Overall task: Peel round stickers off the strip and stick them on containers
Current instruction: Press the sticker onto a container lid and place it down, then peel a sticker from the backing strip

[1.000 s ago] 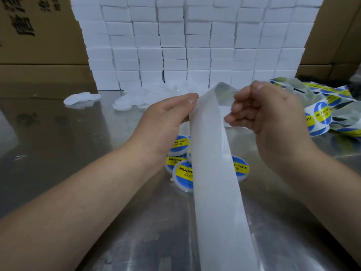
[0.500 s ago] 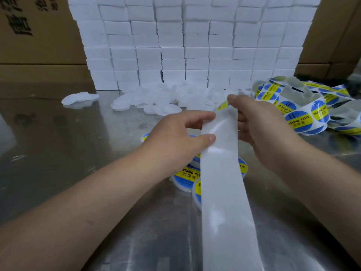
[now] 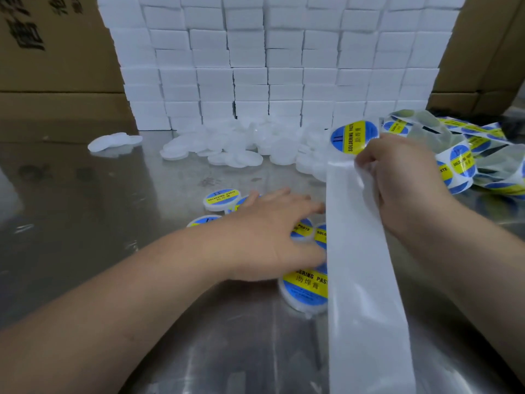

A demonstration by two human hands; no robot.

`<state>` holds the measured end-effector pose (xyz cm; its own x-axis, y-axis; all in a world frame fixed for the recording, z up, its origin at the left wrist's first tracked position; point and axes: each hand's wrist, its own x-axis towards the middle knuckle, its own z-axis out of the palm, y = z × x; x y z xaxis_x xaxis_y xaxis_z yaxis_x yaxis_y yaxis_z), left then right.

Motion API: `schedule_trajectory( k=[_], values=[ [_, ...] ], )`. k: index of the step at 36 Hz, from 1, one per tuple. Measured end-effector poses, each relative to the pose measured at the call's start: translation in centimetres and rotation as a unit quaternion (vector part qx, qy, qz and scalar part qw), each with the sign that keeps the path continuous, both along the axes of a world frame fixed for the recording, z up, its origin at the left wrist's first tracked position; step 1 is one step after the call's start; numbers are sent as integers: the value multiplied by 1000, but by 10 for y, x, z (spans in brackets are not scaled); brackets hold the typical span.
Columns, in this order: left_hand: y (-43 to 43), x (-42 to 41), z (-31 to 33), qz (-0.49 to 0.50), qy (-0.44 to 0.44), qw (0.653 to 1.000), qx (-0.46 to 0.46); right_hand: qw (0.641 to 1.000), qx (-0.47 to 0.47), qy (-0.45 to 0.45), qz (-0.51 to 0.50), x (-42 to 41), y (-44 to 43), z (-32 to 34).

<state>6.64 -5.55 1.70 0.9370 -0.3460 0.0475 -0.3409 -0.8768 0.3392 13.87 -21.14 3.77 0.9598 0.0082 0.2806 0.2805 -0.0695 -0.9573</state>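
While laid out on a steel table (image 3: 85, 251) before a wall of white boxes (image 3: 270, 66): long white strip (image 3: 360, 280) rising from the near edge, pinched near its top by the curled right hand (image 3: 403, 183). Left hand (image 3: 272, 234) flat, fingers spread, resting over labelled containers (image 3: 305, 291) — gripping nothing. Plain white containers (image 3: 235, 146) heaped behind. Round blue-and-yellow sticker (image 3: 353, 136) at the strip's top end — just above the right fingers.

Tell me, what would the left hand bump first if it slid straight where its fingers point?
Probably the white strip held by the right hand. The left hand has its fingers aimed at the strip's left edge, seemingly close, though depth is unclear.
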Motion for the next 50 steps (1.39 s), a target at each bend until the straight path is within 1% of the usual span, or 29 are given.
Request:
schedule_trajectory(
  k=[2, 3, 5, 10, 14, 18, 23, 26, 28, 31, 33, 35, 37, 42, 44, 47, 50],
  values=[
    [0, 1, -7, -16, -20, 995, 91, 1000, 0, -2, 0, -1, 4, 0],
    [1, 2, -10, -14, -29, 992, 120, 1000, -1, -6, -3, -2, 6, -1],
    [2, 4, -14, -6, -42, 990, 133, 1000, 17, -5, 2, -2, 9, -2],
    [3, 11, -16, 36, -83, 994, 67, 998, 41, 7, 46, -4, 13, -6],
    [4, 17, -19, 77, -146, 986, 18, 998, 31, 19, 42, -2, 17, -9],
    [2, 20, -22, 128, -139, 980, -61, 999, 2, 26, 35, 2, 17, -13],
    [3, 26, -15, 203, -142, 954, -170, 999, 1, 34, 25, 2, 19, -14],
    [9, 36, -4, 234, -160, 943, -175, 998, 3, 26, 50, 0, 20, -15],
    [15, 49, 6, 249, -165, 943, -147, 998, 1, 18, 64, 1, 20, -16],
    [27, 78, 17, 252, -162, 953, -32, 997, 9, 17, 80, 2, 20, -17],
    [37, 100, 20, 248, -128, 958, 63, 996, 12, 18, 90, 3, 21, -18],
    [48, 121, 18, 248, -88, 952, 154, 995, 12, 16, 98, 4, 21, -19],
    [58, 139, 13, 246, -65, 944, 210, 994, 8, 12, 110, 6, 21, -21],
    [65, 164, 0, 252, -26, 928, 275, 991, -6, -7, 134, 8, 20, -24],
    [64, 167, -1, 255, -14, 925, 281, 990, -1, -10, 144, 9, 20, -25],
    [62, 165, 1, 242, -69, 922, 295, 989, -2, -11, 146, 9, 20, -26],
    [62, 164, 0, 229, -129, 908, 326, 989, -9, -15, 147, 9, 20, -27]
  ],
)
